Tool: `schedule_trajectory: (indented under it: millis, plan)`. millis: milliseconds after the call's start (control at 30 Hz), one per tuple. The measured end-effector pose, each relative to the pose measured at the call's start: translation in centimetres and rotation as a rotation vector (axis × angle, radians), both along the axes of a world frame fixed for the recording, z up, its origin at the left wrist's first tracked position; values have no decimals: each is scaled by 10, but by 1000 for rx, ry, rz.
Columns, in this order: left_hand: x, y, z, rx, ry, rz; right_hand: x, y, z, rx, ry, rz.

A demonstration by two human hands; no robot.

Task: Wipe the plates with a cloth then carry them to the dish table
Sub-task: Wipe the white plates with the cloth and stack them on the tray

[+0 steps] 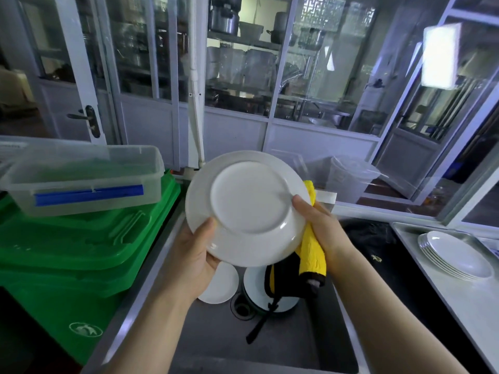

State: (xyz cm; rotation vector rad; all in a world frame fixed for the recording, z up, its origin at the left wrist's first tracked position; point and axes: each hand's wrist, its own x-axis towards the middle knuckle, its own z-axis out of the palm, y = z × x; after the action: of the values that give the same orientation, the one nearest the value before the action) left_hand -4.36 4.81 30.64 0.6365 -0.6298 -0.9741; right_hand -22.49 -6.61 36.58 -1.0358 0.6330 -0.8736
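Observation:
I hold a white plate (248,206) upright over the sink, its underside toward me. My left hand (193,255) grips its lower left rim, thumb on the near face. My right hand (318,225) holds a yellow cloth (312,252) against the plate's right edge, thumb on the rim; the cloth hangs down behind the plate. Below, in the sink (283,344), lie a small white plate (222,283) and a stack of white plates (256,290) with a black and yellow item draped on them. A stack of wiped plates (456,256) rests on a metal tray at the right.
A green bin (67,255) stands left of the sink with a clear plastic box (81,179) on top. The metal tray (405,230) sits on the right counter. Glass partitions and doors rise behind the sink. A drain (241,309) sits in the sink floor.

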Motion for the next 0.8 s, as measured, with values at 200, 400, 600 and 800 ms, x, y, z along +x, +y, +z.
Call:
schedule_trajectory:
  millis: [200,400,600,800]
  plan:
    - [10,-4,-12,136,-156,-256,-11,-4,18,-145,-109,26]
    - [58,-10,25,229,-114,-320,-24,-11,30,-165,-31,156]
    - [55,-19,70,236,-349,-390,-20,-11,34,-155,98,87]
    - [32,-20,73,246,-298,-156,-16,-21,34,-590,420,-424]
